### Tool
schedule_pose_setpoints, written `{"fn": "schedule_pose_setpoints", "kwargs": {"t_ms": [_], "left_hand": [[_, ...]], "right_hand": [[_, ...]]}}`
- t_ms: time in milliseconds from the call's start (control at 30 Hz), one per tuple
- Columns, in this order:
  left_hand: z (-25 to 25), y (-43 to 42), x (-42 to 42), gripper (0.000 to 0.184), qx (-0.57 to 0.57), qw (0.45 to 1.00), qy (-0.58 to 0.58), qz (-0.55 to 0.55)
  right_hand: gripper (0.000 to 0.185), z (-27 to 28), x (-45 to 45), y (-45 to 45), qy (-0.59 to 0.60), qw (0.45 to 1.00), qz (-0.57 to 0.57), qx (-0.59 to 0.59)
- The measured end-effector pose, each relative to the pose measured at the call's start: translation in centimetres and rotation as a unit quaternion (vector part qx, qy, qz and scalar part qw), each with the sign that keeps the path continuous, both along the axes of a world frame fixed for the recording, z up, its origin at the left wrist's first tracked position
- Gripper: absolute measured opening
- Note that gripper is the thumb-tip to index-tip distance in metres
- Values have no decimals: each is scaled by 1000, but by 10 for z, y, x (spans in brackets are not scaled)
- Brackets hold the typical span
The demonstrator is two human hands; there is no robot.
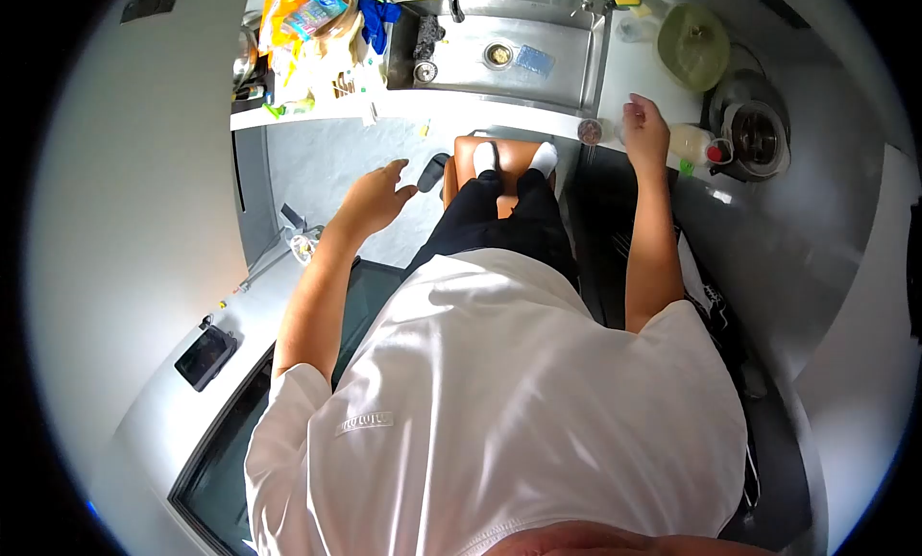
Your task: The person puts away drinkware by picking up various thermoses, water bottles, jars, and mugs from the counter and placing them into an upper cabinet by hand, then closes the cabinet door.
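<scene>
My left hand (pixel 379 196) hangs over the grey floor, left of my legs, its fingers apart and nothing in it. At the counter's right part, my right hand (pixel 646 132) is held with loosely bent fingers, and no object shows in it. A small round container (pixel 590 131) stands on the counter edge just left of that hand. To its right are a bottle with a red cap (pixel 714 154) and a pale bottle or bag (pixel 688 141). A green translucent bowl or lid (pixel 693 47) lies farther back.
The steel sink (pixel 567 57) holds a blue item (pixel 534 60). Bags and packets (pixel 307 18) crowd the counter's left. A round appliance (pixel 756 138) stands at right. My feet in white socks rest on a brown stool (pixel 514 153); a dark slipper (pixel 433 173) lies beside it.
</scene>
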State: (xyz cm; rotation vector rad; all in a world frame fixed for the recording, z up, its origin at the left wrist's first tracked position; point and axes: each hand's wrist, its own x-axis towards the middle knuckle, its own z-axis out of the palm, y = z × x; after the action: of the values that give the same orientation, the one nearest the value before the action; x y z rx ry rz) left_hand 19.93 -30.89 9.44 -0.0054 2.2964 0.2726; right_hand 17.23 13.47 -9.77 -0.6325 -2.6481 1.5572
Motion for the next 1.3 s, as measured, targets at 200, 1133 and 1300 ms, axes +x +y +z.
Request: {"fn": "schedule_pose_setpoints", "kwargs": {"t_ms": [200, 1133, 1300], "left_hand": [[-18, 12, -1, 58, 43, 999, -24, -23], [-99, 9, -7, 54, 5, 986, -61, -157], [-107, 15, -11, 53, 3, 987, -51, -151]], "right_hand": [[36, -35, 48, 76, 50, 965, -248, 75], [122, -241, 53, 25, 9, 953, -257, 162], [121, -275, 55, 23, 31, 949, -305, 76]]}}
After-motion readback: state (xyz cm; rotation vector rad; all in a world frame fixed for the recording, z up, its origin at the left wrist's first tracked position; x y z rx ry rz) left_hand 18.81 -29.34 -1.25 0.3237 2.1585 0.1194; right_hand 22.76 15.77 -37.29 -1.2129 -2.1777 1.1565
